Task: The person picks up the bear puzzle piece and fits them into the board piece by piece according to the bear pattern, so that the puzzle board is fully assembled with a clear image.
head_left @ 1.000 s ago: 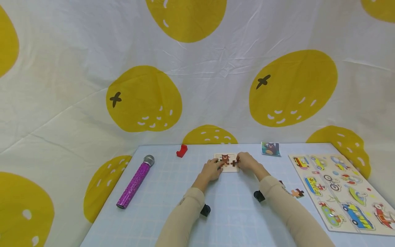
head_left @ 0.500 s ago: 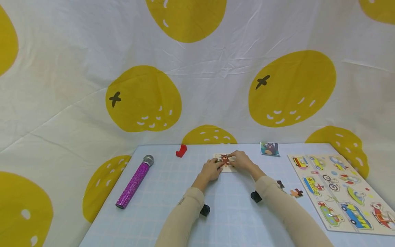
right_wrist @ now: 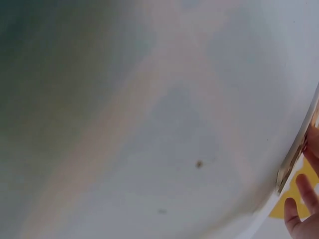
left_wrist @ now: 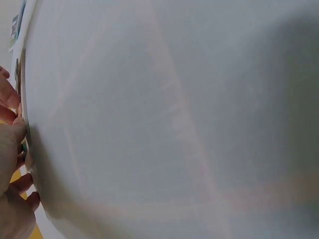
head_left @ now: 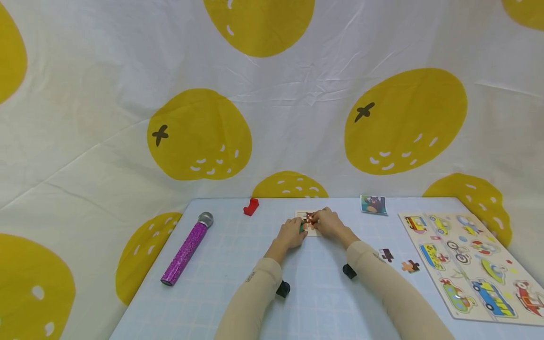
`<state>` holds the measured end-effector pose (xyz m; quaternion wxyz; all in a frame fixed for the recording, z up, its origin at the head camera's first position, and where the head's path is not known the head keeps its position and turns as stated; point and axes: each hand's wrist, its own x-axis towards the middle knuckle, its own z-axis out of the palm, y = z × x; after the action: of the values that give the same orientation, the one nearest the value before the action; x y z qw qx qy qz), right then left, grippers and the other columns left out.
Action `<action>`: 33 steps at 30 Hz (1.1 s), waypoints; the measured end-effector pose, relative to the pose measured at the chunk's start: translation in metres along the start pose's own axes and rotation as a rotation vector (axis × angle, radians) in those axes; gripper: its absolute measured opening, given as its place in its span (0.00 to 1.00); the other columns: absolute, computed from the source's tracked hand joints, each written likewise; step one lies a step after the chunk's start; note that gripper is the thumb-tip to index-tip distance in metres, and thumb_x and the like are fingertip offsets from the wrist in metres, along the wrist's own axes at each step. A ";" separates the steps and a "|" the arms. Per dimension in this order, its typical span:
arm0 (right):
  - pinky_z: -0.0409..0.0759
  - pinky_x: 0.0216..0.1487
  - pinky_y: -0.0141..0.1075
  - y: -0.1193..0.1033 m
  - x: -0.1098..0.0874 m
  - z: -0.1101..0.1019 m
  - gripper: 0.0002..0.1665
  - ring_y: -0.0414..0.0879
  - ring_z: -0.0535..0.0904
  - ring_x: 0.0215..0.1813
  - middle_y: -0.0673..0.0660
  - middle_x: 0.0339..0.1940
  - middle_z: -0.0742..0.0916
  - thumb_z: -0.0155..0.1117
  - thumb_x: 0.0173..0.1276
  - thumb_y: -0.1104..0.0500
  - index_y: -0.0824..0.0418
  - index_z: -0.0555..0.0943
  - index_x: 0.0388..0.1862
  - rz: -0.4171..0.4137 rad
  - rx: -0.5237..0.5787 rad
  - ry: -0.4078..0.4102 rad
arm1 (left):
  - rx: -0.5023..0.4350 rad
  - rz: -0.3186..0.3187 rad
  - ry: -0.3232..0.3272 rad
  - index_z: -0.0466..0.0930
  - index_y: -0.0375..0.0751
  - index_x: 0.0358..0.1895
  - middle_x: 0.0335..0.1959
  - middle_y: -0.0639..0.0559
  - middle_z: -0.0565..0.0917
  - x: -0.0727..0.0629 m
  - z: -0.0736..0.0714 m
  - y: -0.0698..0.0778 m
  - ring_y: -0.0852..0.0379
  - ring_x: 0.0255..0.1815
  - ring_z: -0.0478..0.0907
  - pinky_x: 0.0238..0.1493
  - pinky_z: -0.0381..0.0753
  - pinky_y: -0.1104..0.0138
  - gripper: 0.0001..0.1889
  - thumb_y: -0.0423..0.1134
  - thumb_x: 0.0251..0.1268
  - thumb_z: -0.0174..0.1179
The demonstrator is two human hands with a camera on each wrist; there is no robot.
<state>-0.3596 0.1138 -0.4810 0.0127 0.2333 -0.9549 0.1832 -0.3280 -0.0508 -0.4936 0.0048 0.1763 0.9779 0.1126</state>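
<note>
A small wooden puzzle board (head_left: pixel 315 233) with a bear picture lies flat near the far edge of the table. At its left side my left hand (head_left: pixel 291 233) holds the edge, fingers bent over it; a bit of green puzzle piece (head_left: pixel 302 226) shows beside the fingertips. My right hand (head_left: pixel 329 223) reaches over the right part of the board and pinches a brown puzzle piece (head_left: pixel 313 220), mostly hidden by the fingers. In the left wrist view my left hand (left_wrist: pixel 12 169) meets the board's rim. The right wrist view catches my right hand (right_wrist: pixel 306 199) partly.
Two loose puzzle pieces, a dark one (head_left: pixel 386 255) and a peach-brown one (head_left: pixel 410 266), lie to the right. Beyond them is a large vehicle puzzle (head_left: pixel 465 264). A bear card (head_left: pixel 374 205), red block (head_left: pixel 251 207) and purple microphone (head_left: pixel 187 250) also lie there.
My right hand has moved left from the board's right edge onto the bear picture, bringing the brown puzzle piece along. The left hand's fingers have drawn back slightly, exposing green.
</note>
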 end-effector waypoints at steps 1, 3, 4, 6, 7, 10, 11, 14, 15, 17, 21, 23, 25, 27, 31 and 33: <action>0.72 0.48 0.57 0.000 0.000 0.000 0.10 0.60 0.73 0.53 0.57 0.48 0.85 0.64 0.63 0.63 0.60 0.86 0.43 0.002 0.000 -0.005 | 0.004 0.003 -0.002 0.68 0.39 0.60 0.62 0.45 0.72 0.000 0.000 0.000 0.48 0.60 0.70 0.56 0.72 0.57 0.22 0.47 0.70 0.52; 0.71 0.49 0.57 -0.001 0.000 0.000 0.13 0.60 0.73 0.53 0.58 0.49 0.85 0.63 0.63 0.64 0.61 0.84 0.47 0.009 0.003 -0.021 | 0.011 0.007 -0.006 0.68 0.39 0.60 0.63 0.46 0.72 -0.001 -0.001 0.000 0.48 0.60 0.70 0.57 0.72 0.57 0.21 0.47 0.70 0.52; 0.71 0.48 0.57 -0.002 0.001 0.000 0.14 0.60 0.72 0.53 0.58 0.50 0.84 0.63 0.63 0.65 0.61 0.84 0.49 0.009 0.000 -0.027 | 0.015 0.009 -0.006 0.68 0.39 0.61 0.63 0.46 0.71 -0.001 -0.001 0.000 0.48 0.61 0.69 0.58 0.72 0.57 0.22 0.47 0.70 0.52; 0.70 0.49 0.58 -0.003 0.001 0.000 0.16 0.61 0.71 0.54 0.59 0.53 0.82 0.62 0.63 0.66 0.61 0.83 0.51 0.016 0.005 -0.045 | 0.018 0.011 -0.007 0.67 0.38 0.62 0.64 0.45 0.70 -0.001 -0.001 -0.001 0.47 0.62 0.69 0.59 0.71 0.56 0.23 0.48 0.70 0.52; 0.69 0.49 0.57 -0.003 0.001 0.000 0.16 0.61 0.70 0.55 0.59 0.55 0.82 0.62 0.64 0.66 0.61 0.83 0.50 0.017 0.009 -0.053 | 0.017 0.013 -0.007 0.67 0.38 0.63 0.64 0.45 0.70 -0.001 -0.001 -0.001 0.47 0.62 0.68 0.59 0.71 0.56 0.24 0.48 0.70 0.52; 0.68 0.49 0.57 -0.005 0.001 0.000 0.15 0.62 0.69 0.56 0.58 0.56 0.81 0.62 0.64 0.67 0.61 0.84 0.49 0.010 0.020 -0.071 | 0.008 0.015 -0.010 0.65 0.37 0.65 0.65 0.45 0.69 -0.001 0.000 -0.002 0.47 0.63 0.68 0.60 0.70 0.55 0.26 0.48 0.70 0.51; 0.68 0.49 0.58 -0.005 0.000 0.000 0.14 0.62 0.68 0.56 0.58 0.56 0.81 0.62 0.64 0.67 0.61 0.84 0.48 0.006 0.021 -0.074 | 0.009 0.015 -0.013 0.65 0.37 0.65 0.65 0.45 0.69 -0.001 0.000 -0.002 0.47 0.63 0.67 0.61 0.70 0.55 0.26 0.48 0.70 0.51; 0.67 0.49 0.59 -0.006 0.000 0.000 0.15 0.62 0.68 0.56 0.59 0.56 0.80 0.61 0.63 0.67 0.61 0.84 0.48 -0.006 0.018 -0.082 | 0.013 0.015 -0.013 0.64 0.36 0.66 0.66 0.45 0.69 -0.001 0.000 -0.002 0.47 0.63 0.67 0.61 0.70 0.55 0.27 0.48 0.70 0.51; 0.66 0.50 0.60 -0.007 0.000 0.000 0.15 0.62 0.68 0.56 0.59 0.57 0.80 0.61 0.63 0.67 0.60 0.84 0.49 -0.006 0.015 -0.085 | 0.016 0.015 -0.014 0.64 0.36 0.66 0.66 0.45 0.69 -0.001 0.000 -0.002 0.47 0.64 0.67 0.61 0.70 0.55 0.27 0.48 0.71 0.51; 0.65 0.51 0.61 -0.008 -0.001 -0.001 0.15 0.62 0.67 0.57 0.59 0.57 0.78 0.61 0.64 0.66 0.60 0.84 0.49 0.008 0.012 -0.091 | 0.018 0.017 -0.010 0.65 0.36 0.66 0.65 0.45 0.69 -0.001 0.000 -0.002 0.47 0.63 0.67 0.60 0.70 0.55 0.27 0.48 0.70 0.51; 0.65 0.48 0.60 -0.011 -0.001 -0.002 0.13 0.62 0.68 0.55 0.60 0.56 0.77 0.62 0.65 0.58 0.59 0.85 0.48 0.017 0.017 -0.092 | 0.020 0.018 -0.010 0.65 0.36 0.65 0.65 0.45 0.70 -0.002 -0.001 -0.002 0.47 0.62 0.68 0.59 0.71 0.55 0.26 0.48 0.70 0.51; 0.66 0.47 0.58 -0.012 -0.002 -0.002 0.13 0.61 0.68 0.54 0.60 0.55 0.78 0.63 0.65 0.55 0.58 0.86 0.46 0.014 0.014 -0.087 | 0.023 0.022 -0.003 0.66 0.36 0.64 0.64 0.45 0.70 -0.002 -0.001 -0.001 0.47 0.61 0.69 0.58 0.72 0.55 0.26 0.48 0.70 0.51; 0.66 0.46 0.57 -0.012 -0.001 -0.001 0.13 0.60 0.69 0.52 0.60 0.52 0.79 0.64 0.65 0.54 0.58 0.86 0.45 0.005 0.011 -0.076 | 0.017 0.025 -0.001 0.66 0.37 0.64 0.64 0.45 0.70 -0.003 -0.002 -0.001 0.47 0.61 0.69 0.58 0.72 0.55 0.25 0.48 0.70 0.51; 0.66 0.46 0.57 -0.012 -0.001 0.000 0.13 0.59 0.70 0.51 0.59 0.51 0.79 0.65 0.64 0.55 0.58 0.86 0.45 0.007 0.006 -0.069 | 0.007 0.031 0.008 0.67 0.36 0.63 0.63 0.45 0.71 -0.004 -0.004 -0.001 0.47 0.60 0.70 0.57 0.72 0.55 0.24 0.47 0.70 0.51; 0.66 0.46 0.57 -0.010 0.001 0.002 0.14 0.60 0.70 0.53 0.59 0.54 0.80 0.65 0.64 0.55 0.59 0.86 0.46 0.005 0.015 -0.060 | -0.008 0.036 0.008 0.67 0.36 0.62 0.63 0.45 0.71 -0.005 -0.005 0.000 0.47 0.59 0.70 0.57 0.73 0.55 0.23 0.46 0.70 0.52; 0.66 0.47 0.57 -0.009 0.001 0.002 0.14 0.60 0.70 0.54 0.58 0.55 0.80 0.65 0.64 0.54 0.58 0.86 0.46 -0.001 0.010 -0.058 | -0.004 0.035 0.005 0.67 0.36 0.62 0.63 0.45 0.71 -0.005 -0.006 0.000 0.47 0.59 0.70 0.57 0.72 0.56 0.24 0.46 0.70 0.52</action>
<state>-0.3561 0.1048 -0.4797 -0.0160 0.2390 -0.9538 0.1813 -0.3232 -0.0536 -0.4880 0.0008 0.1933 0.9744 0.1149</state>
